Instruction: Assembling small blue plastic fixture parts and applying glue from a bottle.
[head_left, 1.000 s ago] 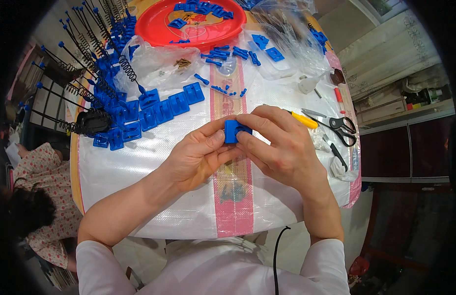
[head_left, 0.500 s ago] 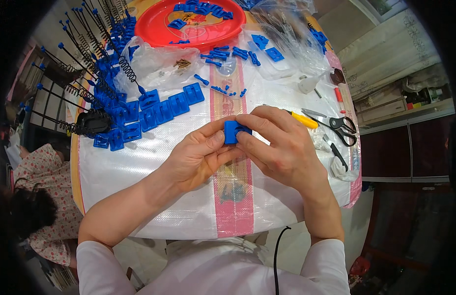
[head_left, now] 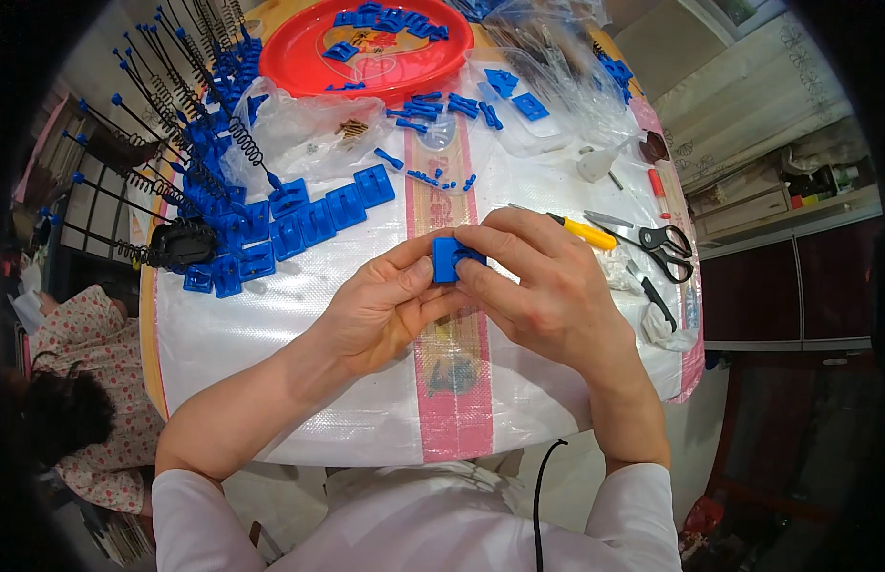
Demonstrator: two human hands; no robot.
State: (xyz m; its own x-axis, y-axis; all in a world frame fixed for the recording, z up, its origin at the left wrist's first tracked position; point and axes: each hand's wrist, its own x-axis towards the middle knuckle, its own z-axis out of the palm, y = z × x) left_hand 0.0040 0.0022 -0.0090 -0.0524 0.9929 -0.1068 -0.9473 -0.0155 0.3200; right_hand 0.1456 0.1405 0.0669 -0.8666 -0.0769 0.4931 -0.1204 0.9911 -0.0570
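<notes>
Between my two hands, above the middle of the table, is a small blue plastic block-like part [head_left: 444, 260]. My left hand [head_left: 393, 297] pinches its left side with thumb and fingers. From the right, my right hand [head_left: 543, 281] closes its thumb and fingertips on the same part, hiding its right end. Whether a smaller piece sits under the right fingertips I cannot tell. Similar blue plastic bases [head_left: 317, 219] stand in a row at the left. Beyond my hands lie tiny blue caps [head_left: 428, 178] and several blue dumbbell-shaped pieces [head_left: 419, 111].
A red basin [head_left: 366, 88] holds more blue parts at the back. Blue bases with upright springs and rods [head_left: 242, 138] crowd the left. On the right lie a yellow-handled tool [head_left: 589, 234], black-handled scissors [head_left: 664, 250] and a knife [head_left: 658, 300]. A person [head_left: 85, 372] is at the far left.
Both hands keep their grip on the blue part, with only slight finger movement. The view has shifted a little.
</notes>
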